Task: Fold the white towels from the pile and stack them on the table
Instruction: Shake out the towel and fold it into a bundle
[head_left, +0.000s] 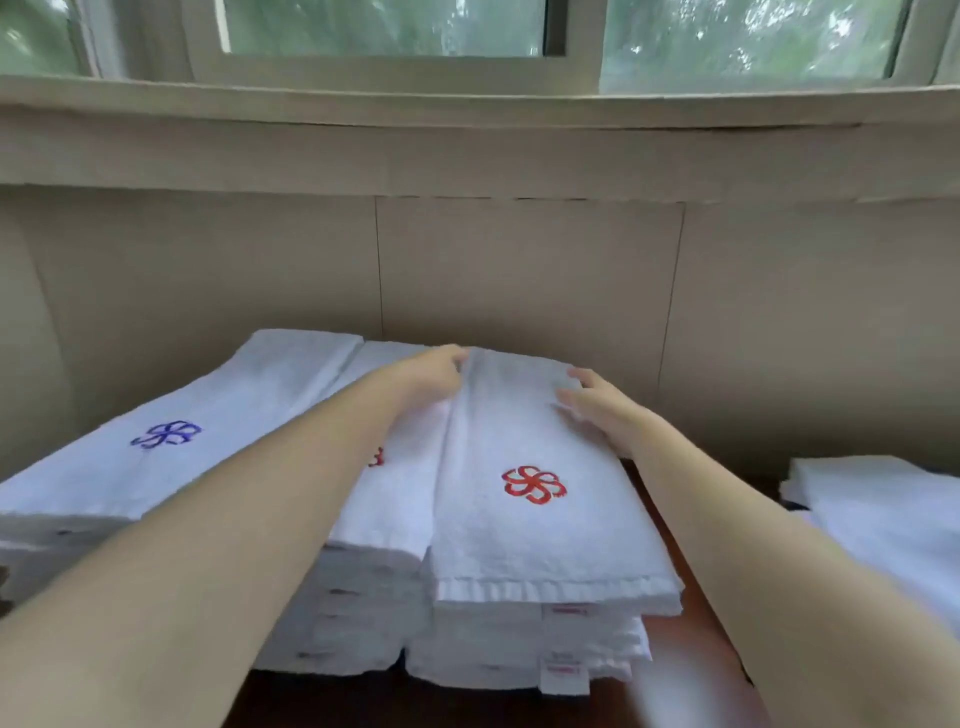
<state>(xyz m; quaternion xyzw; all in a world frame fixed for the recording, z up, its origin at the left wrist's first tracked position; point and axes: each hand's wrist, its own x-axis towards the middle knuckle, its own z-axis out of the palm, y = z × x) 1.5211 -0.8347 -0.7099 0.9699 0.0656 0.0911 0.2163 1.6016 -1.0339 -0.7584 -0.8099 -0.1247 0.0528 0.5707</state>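
Left hand (436, 371) pinches the far corner and right hand (597, 410) rests flat-fingered on the folded white terry towel with red flower logo (545, 540), atop the rightmost white towel stack (519, 649) on the dark wooden bench (389, 706); white towel pile (883, 514) at right looks left to fold.

No words can be read; the sewn tags (570, 611) on the folded towels (545, 545) are too blurred.

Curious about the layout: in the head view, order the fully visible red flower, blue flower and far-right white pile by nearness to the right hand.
1. Red flower, on the towel by the right hand.
2. White pile, far right.
3. Blue flower, on the left stack.
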